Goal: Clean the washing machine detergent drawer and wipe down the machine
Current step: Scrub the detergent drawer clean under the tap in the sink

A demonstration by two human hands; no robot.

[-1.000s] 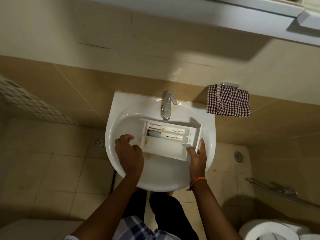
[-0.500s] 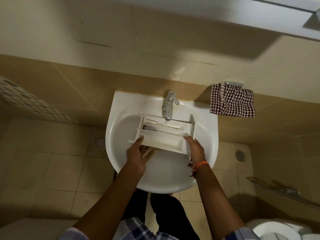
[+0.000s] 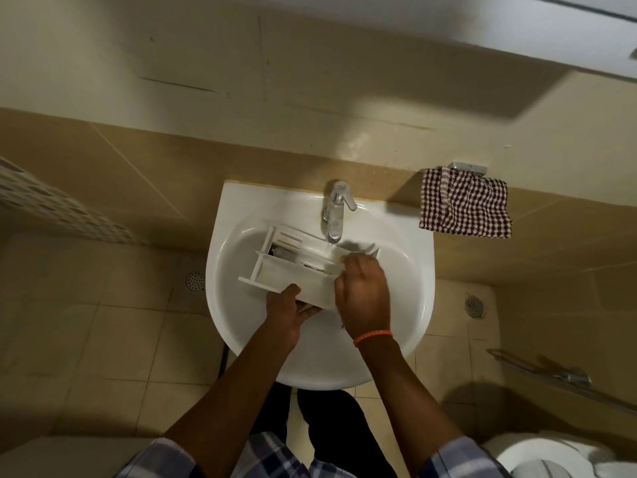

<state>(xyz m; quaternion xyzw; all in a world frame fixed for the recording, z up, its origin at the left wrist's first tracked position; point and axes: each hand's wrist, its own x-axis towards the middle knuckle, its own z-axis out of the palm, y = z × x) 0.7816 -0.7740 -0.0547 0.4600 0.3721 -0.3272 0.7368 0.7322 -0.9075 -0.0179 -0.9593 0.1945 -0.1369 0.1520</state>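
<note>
The detergent drawer (image 3: 293,277) sits in the sink (image 3: 406,281) under the running tap (image 3: 336,215): left hand (image 3: 286,312) fingers grip its near edge, right hand (image 3: 362,291) fingers curl, blurred, scrubbing inside. Rinsing underway; machine wiping remains.

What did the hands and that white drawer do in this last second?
The drawer was lifted off the basin floor and tilted under the tap. The left hand shifted beneath it; the right hand moved onto its right end. The checked cloth stayed hanging.
</note>
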